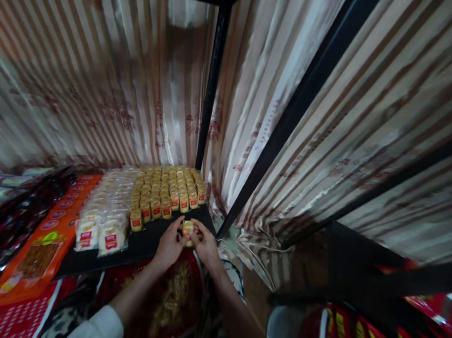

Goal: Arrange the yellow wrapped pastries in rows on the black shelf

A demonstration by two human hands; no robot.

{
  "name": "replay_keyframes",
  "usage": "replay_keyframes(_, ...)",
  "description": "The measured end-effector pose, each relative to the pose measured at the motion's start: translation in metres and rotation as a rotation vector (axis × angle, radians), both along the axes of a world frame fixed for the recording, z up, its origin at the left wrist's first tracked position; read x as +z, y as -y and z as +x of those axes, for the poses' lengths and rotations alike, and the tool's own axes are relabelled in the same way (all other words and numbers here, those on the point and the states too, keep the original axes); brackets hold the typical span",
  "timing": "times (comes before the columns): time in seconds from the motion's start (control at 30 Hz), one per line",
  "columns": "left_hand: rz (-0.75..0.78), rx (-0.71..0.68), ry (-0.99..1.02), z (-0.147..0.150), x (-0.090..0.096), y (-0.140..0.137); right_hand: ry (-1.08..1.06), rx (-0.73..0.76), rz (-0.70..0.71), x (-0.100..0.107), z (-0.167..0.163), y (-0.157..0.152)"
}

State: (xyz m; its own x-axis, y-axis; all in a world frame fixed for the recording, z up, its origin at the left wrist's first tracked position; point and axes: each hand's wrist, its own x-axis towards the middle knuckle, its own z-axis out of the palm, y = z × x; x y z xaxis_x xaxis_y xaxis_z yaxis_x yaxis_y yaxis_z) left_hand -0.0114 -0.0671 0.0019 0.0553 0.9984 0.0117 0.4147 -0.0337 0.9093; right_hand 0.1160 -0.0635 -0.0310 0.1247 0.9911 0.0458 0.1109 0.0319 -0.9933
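Observation:
Between my fingers is a small yellow packaged snack [187, 228] with a red and yellow label. My left hand [171, 243] grips it from the left side, fingers closed on its edge. From the right, my right hand [205, 243] pinches the same packet. Both hands are just in front of the black shelf [148, 242]. On that shelf, rows of similar yellow packets [167, 191] stand close together behind my hands. Below my forearms, a red basket [199, 290] holds more loose yellow packets [174, 293].
Left of the yellow rows lie white round packaged snacks [110, 236], an orange packet [38, 259] and dark shiny packets [11, 227]. Black posts [211, 86] frame the shelf, with striped curtains [139, 82] behind. Red packets [365, 335] sit at lower right.

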Motion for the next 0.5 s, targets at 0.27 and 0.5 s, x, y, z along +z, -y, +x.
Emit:
replay_keyframes(0.27, 0.085, 0.029, -0.107, 0.024, -0.001, -0.063, 0.280, -0.269, 0.214, -0.021, -0.003, -0.015)
replay_keyframes(0.5, 0.179, 0.014, -0.249, 0.057, 0.003, -0.098, 0.395, -0.259, 0.312, -0.041, -0.007, -0.034)
